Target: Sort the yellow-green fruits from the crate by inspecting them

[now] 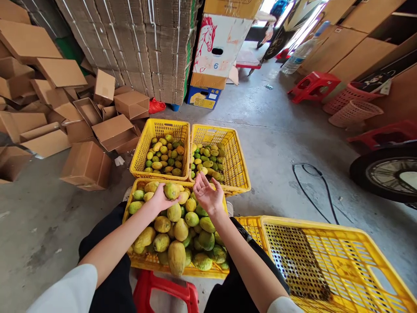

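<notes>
A yellow crate (143, 261) heaped with yellow-green mangoes sits between my knees. My left hand (160, 199) is closed round one mango (171, 190) at the crate's far edge. My right hand (207, 194) hovers just right of it, palm up, fingers spread, holding nothing. Beyond them stand two more yellow crates side by side: the left one (140, 152) about half full of smaller mangoes, the right one (239, 163) with fewer mangoes in its left half.
An empty yellow crate (329, 226) lies at my right. A red stool (163, 289) is under me. Cardboard boxes (86, 165) pile up on the left, with stacked flat cartons behind. A black cable (311, 180), a wheel (387, 174), red stools and pink baskets are at right.
</notes>
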The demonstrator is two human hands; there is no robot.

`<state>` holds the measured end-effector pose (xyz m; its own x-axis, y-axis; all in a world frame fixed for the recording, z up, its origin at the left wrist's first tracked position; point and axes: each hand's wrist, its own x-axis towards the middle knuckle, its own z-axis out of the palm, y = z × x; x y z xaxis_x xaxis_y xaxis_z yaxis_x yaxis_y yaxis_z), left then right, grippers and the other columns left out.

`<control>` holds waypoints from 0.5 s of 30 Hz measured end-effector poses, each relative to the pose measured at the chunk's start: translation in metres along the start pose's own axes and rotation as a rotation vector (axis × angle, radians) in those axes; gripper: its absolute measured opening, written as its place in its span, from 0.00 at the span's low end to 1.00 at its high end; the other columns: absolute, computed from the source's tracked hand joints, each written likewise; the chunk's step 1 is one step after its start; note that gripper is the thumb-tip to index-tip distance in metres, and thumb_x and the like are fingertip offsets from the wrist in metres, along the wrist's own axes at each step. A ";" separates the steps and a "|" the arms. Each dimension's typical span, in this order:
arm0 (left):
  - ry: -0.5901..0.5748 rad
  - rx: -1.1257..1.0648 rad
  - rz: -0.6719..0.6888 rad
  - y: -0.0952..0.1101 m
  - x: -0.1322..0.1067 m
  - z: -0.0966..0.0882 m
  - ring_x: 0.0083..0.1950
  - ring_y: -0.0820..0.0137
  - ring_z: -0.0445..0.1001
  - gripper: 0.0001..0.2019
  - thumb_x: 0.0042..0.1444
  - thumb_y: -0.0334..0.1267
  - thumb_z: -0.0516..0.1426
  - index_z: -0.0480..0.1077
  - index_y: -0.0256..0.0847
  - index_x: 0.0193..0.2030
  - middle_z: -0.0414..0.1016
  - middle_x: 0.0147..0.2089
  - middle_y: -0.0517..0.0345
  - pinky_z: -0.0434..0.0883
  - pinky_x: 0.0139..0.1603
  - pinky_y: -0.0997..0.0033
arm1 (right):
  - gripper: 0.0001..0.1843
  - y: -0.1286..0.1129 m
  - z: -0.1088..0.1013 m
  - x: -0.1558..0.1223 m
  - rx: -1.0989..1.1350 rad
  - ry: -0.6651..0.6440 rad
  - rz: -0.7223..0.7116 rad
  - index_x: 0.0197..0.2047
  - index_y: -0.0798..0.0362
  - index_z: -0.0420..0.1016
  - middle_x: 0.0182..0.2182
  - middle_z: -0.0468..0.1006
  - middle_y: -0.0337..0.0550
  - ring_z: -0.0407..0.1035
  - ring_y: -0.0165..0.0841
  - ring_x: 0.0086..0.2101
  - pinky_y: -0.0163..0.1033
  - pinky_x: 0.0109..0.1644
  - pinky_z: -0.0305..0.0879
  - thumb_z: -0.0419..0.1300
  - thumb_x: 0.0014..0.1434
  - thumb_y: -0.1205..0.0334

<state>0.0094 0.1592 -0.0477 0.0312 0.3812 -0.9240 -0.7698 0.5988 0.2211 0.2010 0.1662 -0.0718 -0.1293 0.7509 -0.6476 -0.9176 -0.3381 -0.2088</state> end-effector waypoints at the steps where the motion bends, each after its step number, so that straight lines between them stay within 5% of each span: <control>1: -0.020 -0.027 0.021 0.004 -0.003 0.002 0.46 0.56 0.87 0.22 0.84 0.41 0.52 0.74 0.40 0.78 0.87 0.56 0.41 0.87 0.36 0.65 | 0.28 0.000 -0.001 0.000 0.007 0.005 0.006 0.71 0.51 0.83 0.49 0.93 0.51 0.88 0.38 0.43 0.37 0.45 0.85 0.62 0.72 0.62; 5: -0.224 -0.112 0.111 0.026 -0.019 0.005 0.44 0.59 0.89 0.29 0.87 0.42 0.47 0.70 0.29 0.84 0.88 0.52 0.38 0.88 0.40 0.67 | 0.21 -0.001 -0.001 0.000 0.086 0.115 0.008 0.64 0.51 0.84 0.39 0.89 0.45 0.82 0.35 0.33 0.35 0.38 0.81 0.59 0.72 0.65; 11: -0.447 -0.080 0.381 0.056 -0.032 -0.001 0.47 0.63 0.90 0.29 0.86 0.42 0.48 0.73 0.36 0.85 0.92 0.54 0.45 0.86 0.53 0.66 | 0.12 -0.006 -0.002 0.000 0.042 0.158 -0.007 0.52 0.50 0.82 0.32 0.83 0.41 0.76 0.33 0.28 0.33 0.33 0.77 0.59 0.70 0.67; 13: -0.419 -0.060 0.386 0.059 -0.027 -0.002 0.45 0.64 0.88 0.28 0.85 0.41 0.49 0.76 0.36 0.82 0.92 0.53 0.46 0.85 0.51 0.68 | 0.09 -0.005 -0.006 0.006 -0.153 0.153 0.011 0.47 0.50 0.81 0.32 0.82 0.42 0.76 0.33 0.29 0.32 0.35 0.77 0.59 0.71 0.68; 15: -0.353 0.046 0.363 0.055 -0.018 -0.002 0.44 0.63 0.87 0.24 0.83 0.39 0.51 0.79 0.36 0.75 0.91 0.51 0.46 0.83 0.49 0.68 | 0.09 0.000 -0.012 0.015 -0.576 0.117 0.008 0.43 0.50 0.80 0.34 0.82 0.43 0.78 0.33 0.32 0.33 0.39 0.78 0.58 0.73 0.66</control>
<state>-0.0347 0.1838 -0.0196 -0.0133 0.7804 -0.6251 -0.7421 0.4113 0.5293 0.2033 0.1702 -0.0904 -0.0626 0.6906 -0.7205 -0.5606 -0.6216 -0.5471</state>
